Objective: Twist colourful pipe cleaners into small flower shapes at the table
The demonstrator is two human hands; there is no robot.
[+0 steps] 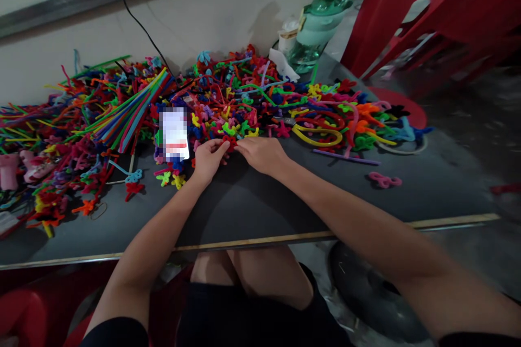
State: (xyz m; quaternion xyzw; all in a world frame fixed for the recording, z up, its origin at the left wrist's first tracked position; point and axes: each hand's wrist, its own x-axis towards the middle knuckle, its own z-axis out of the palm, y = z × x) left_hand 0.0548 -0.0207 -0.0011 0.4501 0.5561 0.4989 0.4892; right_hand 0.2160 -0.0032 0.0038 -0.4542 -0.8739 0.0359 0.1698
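Close together near the front of the pile, my left hand (211, 158) and my right hand (260, 153) both pinch a small red pipe-cleaner shape (230, 143). Fingers cover much of it, so its full form is hidden. Just beyond the fingertips lie bright green (230, 129) and yellow twisted pipe-cleaner pieces. To the left of my left hand a lit phone (175, 133) leans on the heap, its screen blurred out. Yellow-handled scissors (317, 136) rest on the table to the right of my right hand.
A large heap of colourful pipe-cleaner shapes (228, 84) runs along the wall. A bundle of straight pipe cleaners (130, 111) lies at left. A green bottle (315, 32) stands at the back, with red chairs (385, 5) beyond. A pink twisted piece (385, 180) lies on the dark table (260, 206).
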